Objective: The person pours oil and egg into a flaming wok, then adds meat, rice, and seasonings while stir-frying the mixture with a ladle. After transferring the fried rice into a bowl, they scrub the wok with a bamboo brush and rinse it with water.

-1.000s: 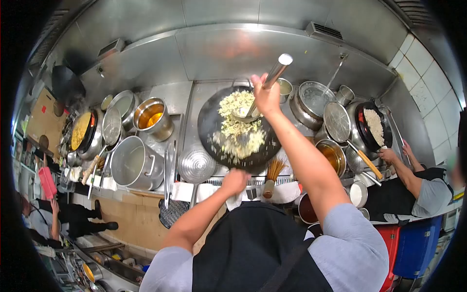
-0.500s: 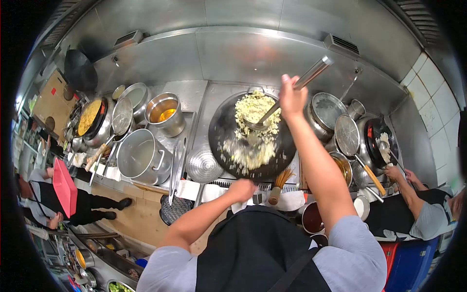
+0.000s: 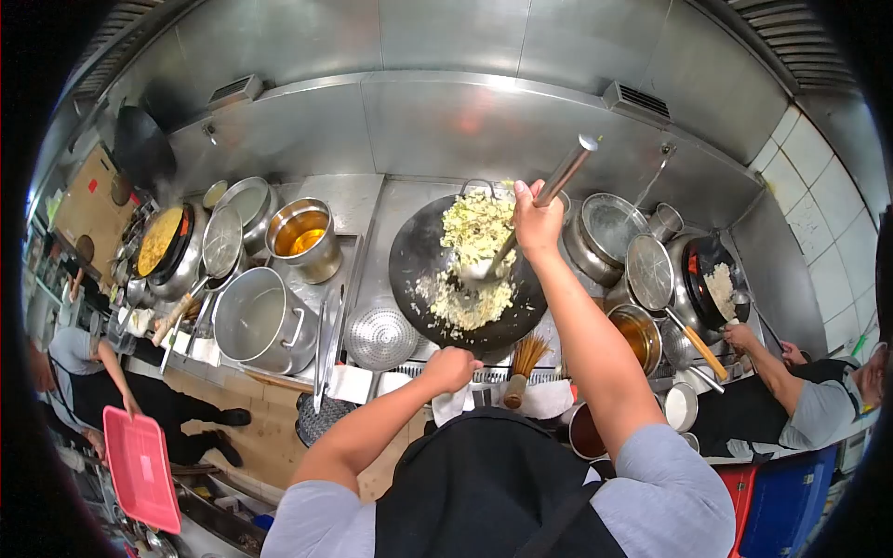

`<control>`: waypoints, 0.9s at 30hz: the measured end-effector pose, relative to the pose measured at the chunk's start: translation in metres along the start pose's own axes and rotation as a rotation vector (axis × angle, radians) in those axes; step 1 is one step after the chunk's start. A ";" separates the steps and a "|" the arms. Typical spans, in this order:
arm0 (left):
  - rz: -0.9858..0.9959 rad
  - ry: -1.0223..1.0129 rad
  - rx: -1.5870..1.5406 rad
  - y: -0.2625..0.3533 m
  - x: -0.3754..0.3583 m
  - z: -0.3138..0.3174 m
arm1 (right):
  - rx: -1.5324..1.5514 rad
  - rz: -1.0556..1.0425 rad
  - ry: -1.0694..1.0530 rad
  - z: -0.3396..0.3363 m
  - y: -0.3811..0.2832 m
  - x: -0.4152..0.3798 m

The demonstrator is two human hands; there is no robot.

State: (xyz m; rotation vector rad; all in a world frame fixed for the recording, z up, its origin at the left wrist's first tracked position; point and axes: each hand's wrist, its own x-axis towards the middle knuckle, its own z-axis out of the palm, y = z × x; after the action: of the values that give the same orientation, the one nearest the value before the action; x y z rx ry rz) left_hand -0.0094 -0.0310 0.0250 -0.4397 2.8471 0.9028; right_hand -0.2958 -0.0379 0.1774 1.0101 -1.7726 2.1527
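Note:
A dark wok [image 3: 416,256] sits on the range with rice and egg, a pale yellow heap [image 3: 484,228], spread up its far side and middle. My right hand [image 3: 539,220] is wrapped round the handle of a steel ladle [image 3: 567,170]. The ladle's bowl is in the rice near the wok's middle, partly blurred. At the wok's near rim, my left hand [image 3: 450,369] is closed, apparently on the near handle, which my fingers mostly hide. White cloth [image 3: 451,405] hangs just below that hand.
Left of the wok are a perforated ladle [image 3: 381,335], a large pot [image 3: 256,316] and a pot of oil [image 3: 307,240]. A bamboo brush [image 3: 523,370] lies nearby. To the right, a strainer [image 3: 649,270] rests over pots. One co-worker cooks right; another holds a pink tray [image 3: 141,470].
My ladle has moved down toward me through the rice, and its handle stands steeper. The wok's tossed food has settled. The co-worker on the left has lowered the pink tray.

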 end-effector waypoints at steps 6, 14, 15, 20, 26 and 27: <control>0.119 0.331 0.086 -0.025 0.062 0.001 | 0.187 0.028 -0.044 -0.008 -0.086 0.008; 0.147 0.297 0.026 -0.028 0.084 0.006 | -0.139 -0.079 -0.318 -0.055 0.051 -0.084; 0.148 0.291 0.044 -0.029 0.085 0.008 | 0.019 0.031 -0.339 -0.068 0.056 -0.104; 0.099 0.300 0.008 -0.028 0.082 0.006 | -0.066 0.441 -0.589 -0.142 -0.039 -0.185; 0.131 0.323 0.041 -0.030 0.083 0.006 | 1.253 1.480 0.022 -0.206 -0.014 -0.224; 0.141 0.301 0.049 -0.030 0.084 0.007 | 1.296 1.420 -0.068 -0.210 0.013 -0.221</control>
State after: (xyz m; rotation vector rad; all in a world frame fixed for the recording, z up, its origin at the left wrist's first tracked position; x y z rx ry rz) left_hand -0.0800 -0.0707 -0.0137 -0.4047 3.2021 0.8516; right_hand -0.2169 0.2130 0.0226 -0.5316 -0.8144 4.3012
